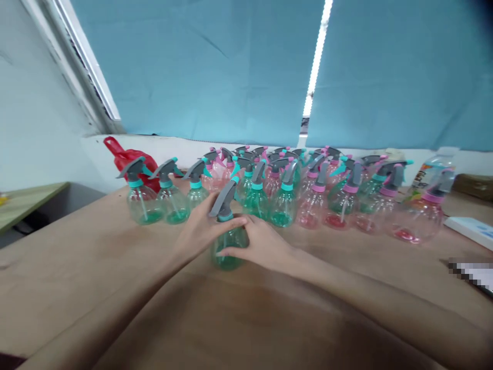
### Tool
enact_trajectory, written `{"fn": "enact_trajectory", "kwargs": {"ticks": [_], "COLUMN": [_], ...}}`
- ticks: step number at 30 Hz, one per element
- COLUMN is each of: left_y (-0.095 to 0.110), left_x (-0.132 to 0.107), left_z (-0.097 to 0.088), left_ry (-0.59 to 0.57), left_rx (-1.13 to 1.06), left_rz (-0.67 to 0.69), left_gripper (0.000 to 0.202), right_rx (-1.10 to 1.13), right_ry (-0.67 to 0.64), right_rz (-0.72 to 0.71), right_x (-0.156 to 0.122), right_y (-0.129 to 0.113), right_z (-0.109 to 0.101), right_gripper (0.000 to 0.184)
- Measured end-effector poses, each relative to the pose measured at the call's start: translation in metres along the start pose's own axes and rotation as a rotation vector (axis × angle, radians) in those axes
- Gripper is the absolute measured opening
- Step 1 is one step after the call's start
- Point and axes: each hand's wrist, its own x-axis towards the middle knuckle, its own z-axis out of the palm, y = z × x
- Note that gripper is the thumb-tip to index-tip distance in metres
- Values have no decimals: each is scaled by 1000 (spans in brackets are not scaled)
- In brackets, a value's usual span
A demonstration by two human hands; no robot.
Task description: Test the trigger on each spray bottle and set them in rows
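Observation:
Both my hands are around a green spray bottle (228, 257) with a grey trigger head and teal collar, near the middle of the table. My left hand (200, 226) wraps its upper left side, thumb across the front below the collar. On the right side, my right hand (265, 241) grips the body, its thumb lying across the lower front. The far fingers of both hands are hidden behind the bottle. Just beyond stand more green spray bottles (283, 203) and pink spray bottles (310, 205), packed in rows.
A wooden table (115, 267) carries everything. A red plastic bag (134, 159) sits at the back left. Toward the right are a labelled drink bottle (433, 169), a white box (472, 228) and a pixelated flat object (473, 272). Behind hangs a blue curtain (215, 72).

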Motion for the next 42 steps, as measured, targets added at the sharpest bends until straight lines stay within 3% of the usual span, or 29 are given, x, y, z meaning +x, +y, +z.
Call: {"fn": "enact_trajectory", "kwargs": {"ticks": [5, 9, 16, 21, 28, 34, 42], "left_y": [-20, -29, -41, -46, -55, -64, -51], "left_x": [-5, 0, 25, 42, 61, 68, 52], "left_z": [-16, -17, -2, 10, 20, 23, 26], "left_ry": [36, 62, 77, 90, 78, 61, 148], "left_rx": [91, 125, 106, 90, 109, 140, 129], "left_rz": [-51, -60, -39, -46, -43, -35, 12], "left_gripper": [39, 36, 33, 29, 33, 27, 36], "right_rx": [-72, -160, -353, -457, -441, -357, -285], "right_ry": [-2, -9, 67, 149, 135, 75, 37], "right_rz": [12, 27, 262, 433, 494, 507, 561], "right_x": [26, 36, 28, 25, 31, 39, 45], "right_y": [0, 2, 18, 28, 36, 45, 54], "right_z": [10, 7, -31, -46, -44, -35, -25], "right_gripper": [66, 65, 42, 38, 54, 54, 60]}}
